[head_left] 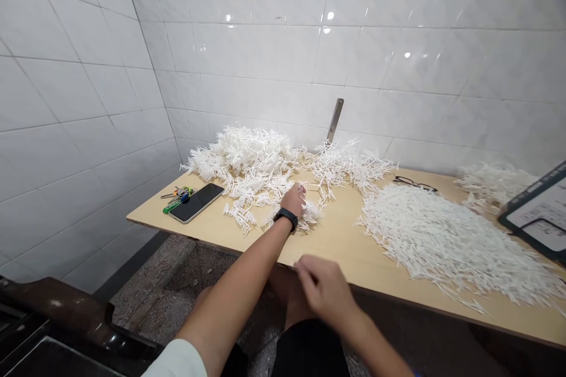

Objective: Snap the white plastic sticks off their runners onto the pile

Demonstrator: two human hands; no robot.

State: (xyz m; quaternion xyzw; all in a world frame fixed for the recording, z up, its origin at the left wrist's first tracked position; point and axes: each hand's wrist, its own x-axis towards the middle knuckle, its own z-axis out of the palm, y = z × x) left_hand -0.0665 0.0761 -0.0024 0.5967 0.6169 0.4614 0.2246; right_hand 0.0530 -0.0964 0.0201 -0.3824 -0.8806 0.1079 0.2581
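Note:
My left hand (295, 199), with a black band on its wrist, reaches to the front of a heap of white branched plastic pieces (254, 153). Its fingers are curled around some of the white branched pieces, and their tips are partly hidden. Closer to me, my right hand (326, 290) hovers at the table's front edge, slightly blurred. Its fingers are bent in and the thumb lies near them; what they hold, if anything, is too small to make out. To the right spreads a broad pile of short white plastic sticks (446, 235).
A phone (197, 203) and a bunch of keys (180, 193) lie on the wooden table (336, 241) at left. Eyeglasses (415, 183) rest behind the stick pile. A metal strip (335, 121) stands against the tiled wall. A dark-edged printed box (539, 212) is at far right.

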